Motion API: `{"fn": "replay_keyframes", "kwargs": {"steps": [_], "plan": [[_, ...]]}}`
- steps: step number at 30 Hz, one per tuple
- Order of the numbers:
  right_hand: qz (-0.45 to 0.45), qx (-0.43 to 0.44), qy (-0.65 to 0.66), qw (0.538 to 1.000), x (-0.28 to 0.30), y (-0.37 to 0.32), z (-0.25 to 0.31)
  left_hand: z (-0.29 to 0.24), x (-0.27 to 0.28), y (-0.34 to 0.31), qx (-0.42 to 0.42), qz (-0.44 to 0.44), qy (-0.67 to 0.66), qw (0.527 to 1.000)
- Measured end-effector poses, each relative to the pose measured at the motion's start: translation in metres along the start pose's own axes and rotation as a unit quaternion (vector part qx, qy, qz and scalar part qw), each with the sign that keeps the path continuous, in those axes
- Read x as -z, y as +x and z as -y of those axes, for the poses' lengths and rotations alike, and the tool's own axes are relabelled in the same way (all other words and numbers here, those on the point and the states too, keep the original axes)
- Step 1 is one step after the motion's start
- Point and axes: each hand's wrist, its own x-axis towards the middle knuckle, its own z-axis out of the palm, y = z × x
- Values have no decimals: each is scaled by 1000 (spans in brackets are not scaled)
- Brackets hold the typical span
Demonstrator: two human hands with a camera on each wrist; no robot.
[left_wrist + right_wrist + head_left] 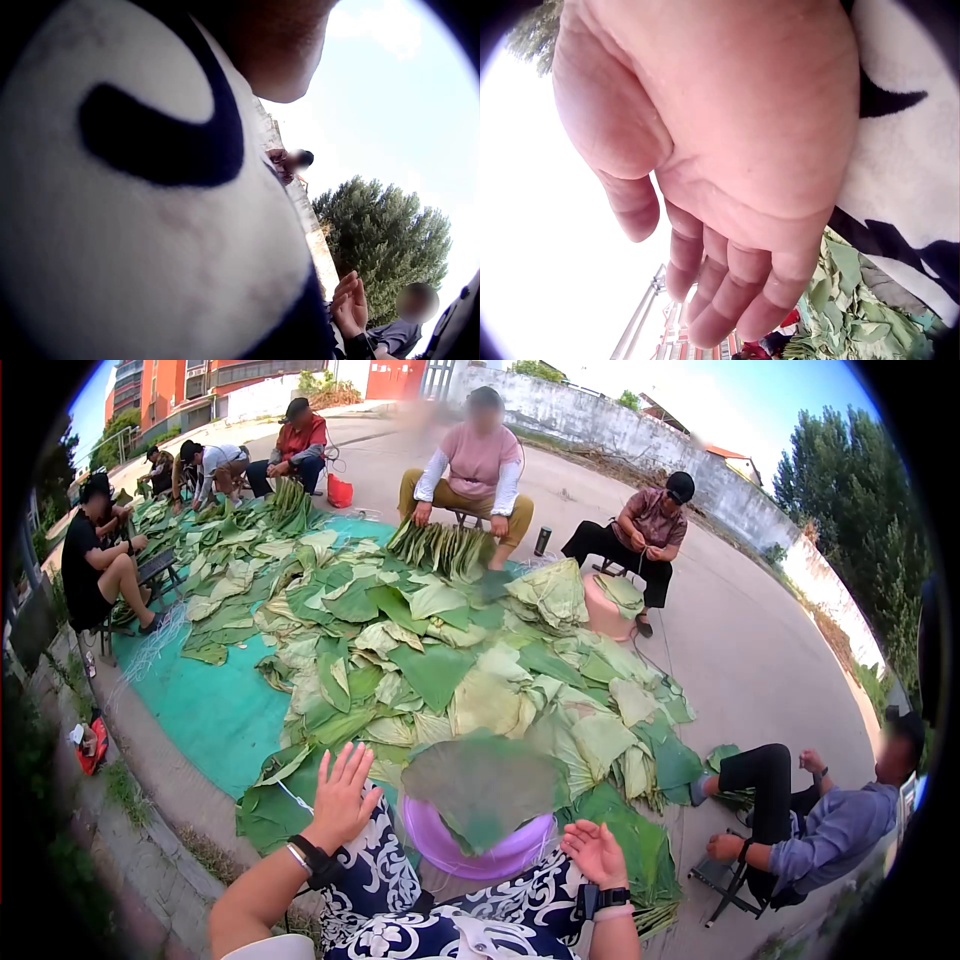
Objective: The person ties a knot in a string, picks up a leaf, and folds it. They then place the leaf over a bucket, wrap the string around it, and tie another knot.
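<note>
At the far left, on the kerb, one red article, kind unclear (92, 747); beside it, one sitter in black (92, 560). Next, one flat teal ground sheet (215, 705), smooth where bare. Left hand (343, 800), one: raised, fingers straight and slightly spread, holding nothing; two bands at its wrist, one black, one pale. Below it, trousers (372, 865), one pair, dark blue cloth with white scrollwork. Across the middle, a heap of leaves (430, 670): broad, limp, papery, folded and creased, green to pale olive, overlapping too much to count. Behind the heap, one sitter in pink (480, 465) with both hands at one fanned row of folded leaves (445, 550). Before the wearer, one round purple plastic tub (470, 863), wide-rimmed, with a broad dull green leafy layer (485, 780) over its top, between the two hands. Right hand (597, 855), one: well apart from the left, palm upturned, fingers loosely bent, gripping nothing. Beyond, one pink tub (605, 610), leaves on top. Rightmost, two sitters: one in a patterned shirt (660, 520), one in grey-blue (835, 825).
</note>
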Motion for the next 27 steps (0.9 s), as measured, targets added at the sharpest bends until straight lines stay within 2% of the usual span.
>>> {"fn": "replay_keyframes", "kwargs": {"steps": [27], "plan": [[-7,12,-26,1000,3,2,-1,1,1,-1,-4,8,14,1000]]}}
